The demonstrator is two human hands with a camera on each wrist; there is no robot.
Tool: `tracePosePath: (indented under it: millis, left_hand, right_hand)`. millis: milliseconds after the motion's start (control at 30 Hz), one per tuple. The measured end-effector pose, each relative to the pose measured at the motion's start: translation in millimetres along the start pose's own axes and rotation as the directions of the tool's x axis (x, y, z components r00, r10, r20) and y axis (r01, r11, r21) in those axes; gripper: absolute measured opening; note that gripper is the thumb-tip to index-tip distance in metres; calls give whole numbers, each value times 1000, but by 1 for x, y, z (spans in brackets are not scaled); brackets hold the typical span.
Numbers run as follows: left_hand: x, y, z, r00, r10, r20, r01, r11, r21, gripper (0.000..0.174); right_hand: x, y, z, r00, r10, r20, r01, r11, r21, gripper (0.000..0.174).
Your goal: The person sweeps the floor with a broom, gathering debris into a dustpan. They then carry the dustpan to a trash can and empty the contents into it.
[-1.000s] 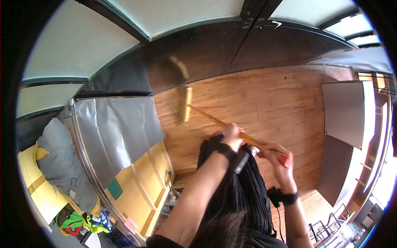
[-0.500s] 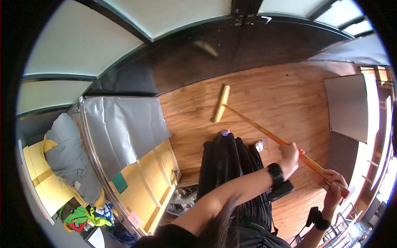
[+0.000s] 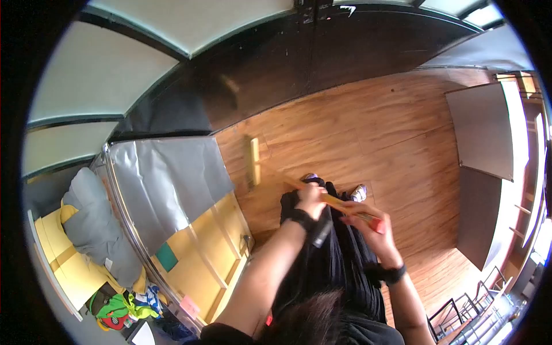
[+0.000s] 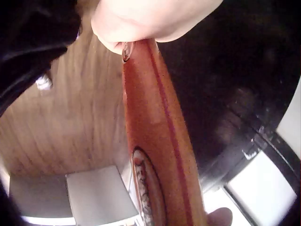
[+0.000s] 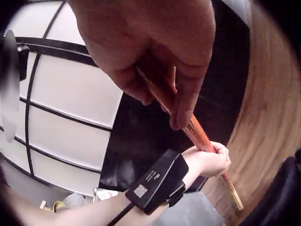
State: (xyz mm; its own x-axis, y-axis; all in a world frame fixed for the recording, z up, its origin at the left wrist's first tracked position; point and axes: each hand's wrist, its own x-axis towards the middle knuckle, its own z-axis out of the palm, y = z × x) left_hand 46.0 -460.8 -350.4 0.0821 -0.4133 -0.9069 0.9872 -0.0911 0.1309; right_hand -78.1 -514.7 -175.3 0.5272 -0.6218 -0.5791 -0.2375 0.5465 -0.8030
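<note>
In the head view both hands grip the long wooden handle (image 3: 339, 204) of a push broom. Its pale yellow crossbar head (image 3: 255, 161), blurred, lies over the wooden floor at left, close to a low unit. The left hand (image 3: 312, 198) holds the handle lower down, toward the broom head. Near the red-tipped upper end is the right hand (image 3: 374, 230), fingers curled round it. From the left wrist, the orange-brown handle (image 4: 155, 117) shows a dark red stripe and oval marks. Thumb and fingers of the right hand wrap the handle in the right wrist view.
A low unit with grey sheeting (image 3: 167, 178) stands at left, grey cloth (image 3: 95, 224) and colourful items (image 3: 121, 307) beyond it. Dark panels (image 3: 259, 86) border the floor (image 3: 356, 132) ahead. Grey boxy furniture (image 3: 483, 132) stands at right. The person's shoes (image 3: 359, 193) are beneath the handle.
The broom head swung right along the floor by half a second ago, then back left now. Both hands went right with the handle and returned, gripping it throughout.
</note>
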Motion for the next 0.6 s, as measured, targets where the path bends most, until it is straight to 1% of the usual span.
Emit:
tracePosePath:
  millis: [33,67,100,133,167,200,233,300,333,367,400,433,467,500,533,567,600]
  left_hand:
    - [10,-27,14,990,12,-138,-22,997,-72,18]
    - [-4,-42,33,997,3,-79,-10,996,-88,19]
    - [8,-68,43,992,3,-129,2,999,42,17]
    - [-11,-74,72,993,-49,-110,40,996,-82,14]
    - [6,-100,75,995,-91,-43,86,992,-96,8]
    - [-7,-104,93,990,-118,-79,110,989,-97,8]
    - [-29,-101,117,983,-143,-112,132,986,-101,8]
    - [-62,-97,145,983,-155,-100,139,979,-150,9]
    - [-71,-96,150,982,-151,-109,140,985,-106,10]
    - [-74,-91,150,983,-150,-109,138,984,-111,10]
    - [-77,-84,148,986,-119,-119,97,979,-180,11]
    - [-78,-76,144,987,-89,-133,55,968,-246,13]
    - [-67,-67,131,991,2,-136,-30,977,-211,15]
    - [-61,-46,119,991,-24,-134,-14,960,-280,11]
    - [-53,-24,105,984,-34,-177,-24,948,-316,8]
    - [-41,-6,85,982,34,-184,-98,930,-353,9]
    - [-15,10,56,975,57,-213,-137,914,-381,8]
  right_hand:
    - [-14,-9,-11,995,-78,-57,73,993,-92,14]
    - [-28,-26,-17,992,-48,-113,33,990,-134,15]
    - [-40,-40,-23,983,-64,-171,32,983,-183,16]
    - [-51,-55,-28,972,-94,-217,40,970,-240,15]
    - [-59,-64,-33,962,-148,-231,84,960,-266,14]
    - [-67,-71,-40,954,-202,-222,110,924,-365,13]
    - [-73,-80,-46,944,-245,-222,132,895,-426,17]
    - [-85,-93,-58,909,-337,-245,225,893,-390,22]
    - [-88,-99,-64,910,-326,-255,222,905,-364,25]
    - [-90,-102,-70,911,-315,-265,218,915,-339,28]
    - [-84,-102,-73,919,-336,-207,263,912,-314,24]
    - [-75,-100,-73,920,-337,-202,265,911,-316,24]
    - [-61,-98,-70,939,-305,-161,240,913,-331,21]
    - [-45,-95,-64,955,-270,-121,214,914,-346,17]
    - [-25,-88,-52,964,-247,-94,206,926,-317,14]
    - [-2,-81,-35,972,-225,-66,197,938,-285,12]
    - [22,-76,-19,991,-134,-2,129,957,-262,11]
